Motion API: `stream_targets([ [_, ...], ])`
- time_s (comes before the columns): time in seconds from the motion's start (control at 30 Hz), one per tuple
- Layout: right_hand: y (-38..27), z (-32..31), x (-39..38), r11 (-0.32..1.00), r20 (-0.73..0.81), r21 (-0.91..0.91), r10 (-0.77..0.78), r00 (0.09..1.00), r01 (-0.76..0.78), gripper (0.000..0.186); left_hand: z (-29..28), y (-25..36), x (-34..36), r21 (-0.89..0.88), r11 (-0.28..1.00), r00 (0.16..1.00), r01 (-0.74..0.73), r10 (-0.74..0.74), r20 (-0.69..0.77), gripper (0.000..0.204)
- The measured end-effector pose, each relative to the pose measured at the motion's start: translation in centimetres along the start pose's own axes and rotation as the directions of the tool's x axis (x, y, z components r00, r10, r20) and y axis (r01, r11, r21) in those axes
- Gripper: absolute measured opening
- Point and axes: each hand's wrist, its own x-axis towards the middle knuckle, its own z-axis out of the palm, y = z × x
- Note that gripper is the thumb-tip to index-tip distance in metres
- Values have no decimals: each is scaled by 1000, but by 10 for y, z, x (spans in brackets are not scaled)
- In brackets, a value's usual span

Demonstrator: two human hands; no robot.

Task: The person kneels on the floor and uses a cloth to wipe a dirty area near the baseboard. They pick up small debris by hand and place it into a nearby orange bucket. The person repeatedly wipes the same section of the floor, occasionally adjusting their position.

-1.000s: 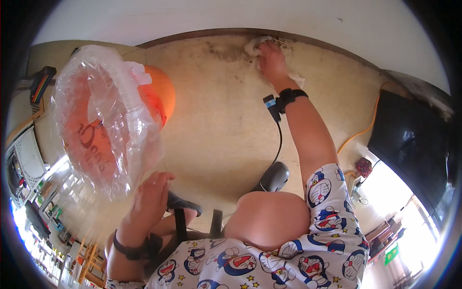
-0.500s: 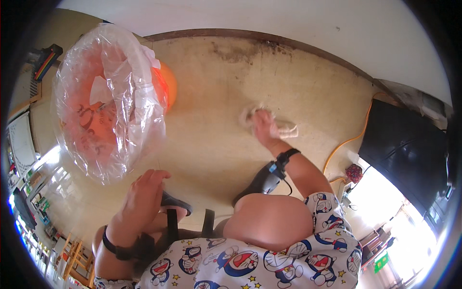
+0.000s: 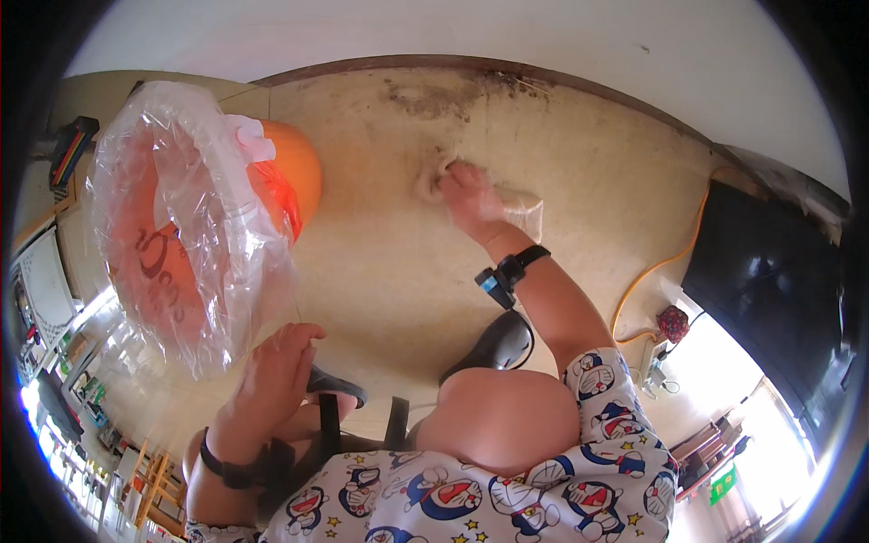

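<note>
My right hand [image 3: 471, 195] presses a pale, crumpled wipe [image 3: 525, 213] to the beige floor [image 3: 362, 271]; part of the wipe trails to the right, and the fingers are slightly blurred. Dark grimy marks [image 3: 434, 98] mottle the floor along the wall's skirting, above that hand. My left hand [image 3: 272, 371] is held low at the left, fingers loosely extended and empty, just right of and below an orange bin [image 3: 299, 176] with a clear plastic liner [image 3: 222, 271] over its mouth. My bent knee [image 3: 489, 416] and black shoes [image 3: 489, 344] are below.
A white wall [image 3: 434, 32] runs across the top. At the right are a large black panel [image 3: 769, 281], an orange cable [image 3: 638, 281], a dark red bundle [image 3: 672, 323] and plugs [image 3: 656, 376]. Wooden furniture [image 3: 149, 489] and assorted items stand at the far left.
My right hand has come down from the grimy wall base toward mid-floor with the wipe, then shifted a little up and left. My left hand has stayed nearly still.
</note>
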Motion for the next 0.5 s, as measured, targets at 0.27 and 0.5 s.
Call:
stream_targets([
  [0.27, 52, -13, 74, 992, -136, -32, 113, 984, -119, 27, -13, 8, 2, -52, 995, 989, 89, -82, 126, 20],
  [0.5, 62, -39, 104, 976, 75, -134, 183, 980, -172, 34, -39, 34, -13, -292, 954, 966, -67, 136, 222, 21],
])
